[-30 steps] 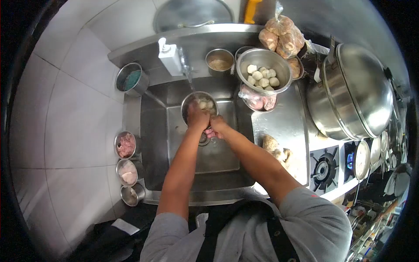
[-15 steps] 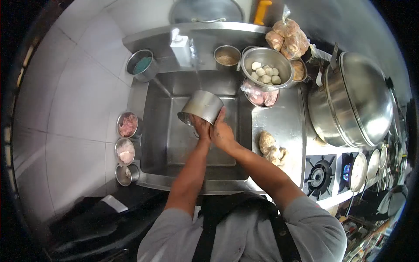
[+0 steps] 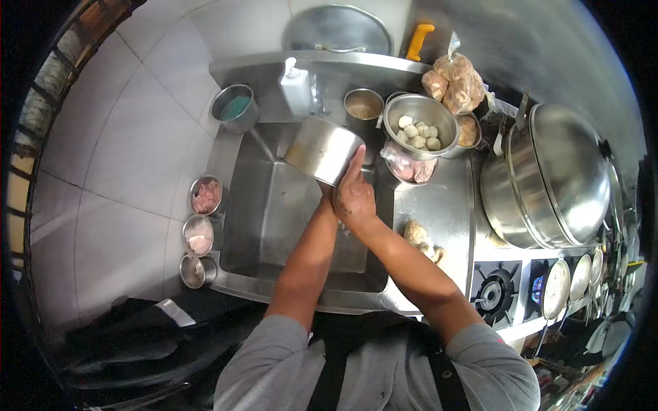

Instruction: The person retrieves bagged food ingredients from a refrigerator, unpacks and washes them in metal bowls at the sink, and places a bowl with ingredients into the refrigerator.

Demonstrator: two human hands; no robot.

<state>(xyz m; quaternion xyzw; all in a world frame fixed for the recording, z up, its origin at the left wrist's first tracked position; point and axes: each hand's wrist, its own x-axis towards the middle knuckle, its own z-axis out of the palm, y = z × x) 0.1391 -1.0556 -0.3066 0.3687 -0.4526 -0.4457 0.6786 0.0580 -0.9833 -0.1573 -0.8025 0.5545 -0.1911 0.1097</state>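
In the head view, your right hand (image 3: 354,197) holds the metal pot (image 3: 323,152) by its near right side, one finger stretched along the outer wall. Your left hand (image 3: 327,190) is under the pot's near edge, mostly hidden behind it, so I cannot tell how its fingers grip. The pot is tipped above the far part of the sink (image 3: 308,236), its outer wall toward you and its contents out of sight. Your wrists nearly meet just below it.

Beyond the pot stand a white pump bottle (image 3: 296,94) and a small metal bowl (image 3: 351,115). To the right, a wide metal bowl (image 3: 449,123) holds pale round pieces (image 3: 412,131); just below it lies pink meat (image 3: 413,169) in clear plastic. A brownish lump (image 3: 417,236) rests on the counter (image 3: 445,205) near your right forearm.
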